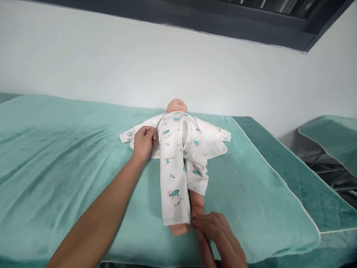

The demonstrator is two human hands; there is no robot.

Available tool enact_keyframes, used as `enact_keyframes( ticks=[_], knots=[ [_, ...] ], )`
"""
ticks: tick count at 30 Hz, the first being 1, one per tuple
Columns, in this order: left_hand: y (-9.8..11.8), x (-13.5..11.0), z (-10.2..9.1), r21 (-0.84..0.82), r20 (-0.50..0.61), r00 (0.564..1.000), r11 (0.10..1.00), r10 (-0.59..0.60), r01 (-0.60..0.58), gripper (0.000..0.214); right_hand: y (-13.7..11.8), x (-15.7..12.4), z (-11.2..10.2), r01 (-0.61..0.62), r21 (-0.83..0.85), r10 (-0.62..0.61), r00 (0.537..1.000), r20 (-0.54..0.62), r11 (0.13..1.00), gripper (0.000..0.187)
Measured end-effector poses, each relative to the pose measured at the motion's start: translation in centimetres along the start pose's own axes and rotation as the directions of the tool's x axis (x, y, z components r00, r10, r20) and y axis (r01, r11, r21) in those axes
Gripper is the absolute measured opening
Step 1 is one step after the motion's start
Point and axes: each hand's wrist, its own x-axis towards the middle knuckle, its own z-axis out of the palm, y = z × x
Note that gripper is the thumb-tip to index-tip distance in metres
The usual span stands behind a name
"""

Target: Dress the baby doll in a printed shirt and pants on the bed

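A baby doll [177,105] lies on its back, head toward the wall and feet toward me. It wears a white long-sleeved jacket [214,136] with the sleeves spread, and white printed split-crotch trousers [173,178] that reach up over its chest. The trouser leg on the left comes down to the foot; the one on the right ends higher, leaving the shin [197,201] bare. My left hand [145,141] is closed at the left side of the trousers, over the jacket; what its fingers pinch is hidden. My right hand [219,236] has its fingers closed around the doll's right-side foot, mostly covered.
A green plush blanket [83,178] with pale piping lies under the doll, wrinkled at the left. Darker green quilted padding [301,186] shows along the right. Behind stands a white wall [125,63] below a dark frame [195,22]. Another green-covered surface [331,137] is at far right.
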Motion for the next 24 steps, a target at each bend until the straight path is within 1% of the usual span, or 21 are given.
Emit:
enact_keyframes(
  ticks=[1, 2, 4, 5, 6, 8, 10, 14, 19, 24],
  knots=[
    [0.0, 0.0, 0.0, -0.003, 0.006, 1.000, 1.000, -0.003, 0.003, 0.012, 0.6, -0.1, -0.3, -0.049, -0.002, 0.049, 0.999, 0.006, 0.999, 0.027],
    [0.0, 0.0, 0.0, -0.002, 0.011, 1.000, 1.000, -0.005, 0.005, 0.012, 1.2, -0.2, -0.5, -0.100, -0.020, 0.099, 0.995, -0.025, 0.995, 0.025],
    [-0.1, 0.0, 0.0, 0.012, 0.020, 1.000, 1.000, -0.006, 0.005, 0.012, 2.6, -0.1, -0.4, -0.213, -0.082, 0.201, 0.971, -0.130, 0.974, 0.021],
    [-0.1, 0.0, 0.0, 0.021, 0.022, 1.000, 1.000, -0.006, 0.005, 0.013, 3.3, 0.0, -0.1, -0.258, -0.110, 0.239, 0.957, -0.165, 0.960, 0.022],
    [-0.1, 0.0, 0.0, 0.028, 0.022, 1.000, 1.000, -0.005, 0.004, 0.013, 3.9, 0.2, 0.4, -0.291, -0.132, 0.266, 0.948, -0.176, 0.948, 0.023],
    [-0.1, 0.0, 0.0, 0.040, 0.019, 1.000, 0.999, 0.001, -0.002, 0.013, 4.8, 0.7, 1.3, -0.328, -0.150, 0.306, 0.939, -0.155, 0.932, 0.027],
    [-0.1, 0.0, 0.0, 0.048, 0.021, 1.000, 0.999, 0.010, -0.011, 0.013, 5.1, 1.4, 1.9, -0.345, -0.145, 0.329, 0.936, -0.126, 0.927, 0.029],
    [-0.1, 0.0, 0.1, 0.043, 0.030, 1.000, 0.999, 0.010, -0.011, 0.012, 5.0, 2.9, 2.1, -0.352, -0.061, 0.345, 0.933, -0.104, 0.934, 0.020],
    [0.0, 0.0, 0.1, 0.029, 0.033, 0.999, 1.000, -0.006, 0.005, 0.011, 4.5, 3.4, 1.2, -0.363, 0.044, 0.365, 0.923, -0.120, 0.931, 0.012],
    [0.2, -0.1, 0.0, 0.028, 0.041, 0.999, 0.999, -0.017, 0.016, 0.009, 2.9, 2.7, -0.3, -0.287, 0.098, 0.298, 0.946, -0.129, 0.953, 0.013]
  ],
)
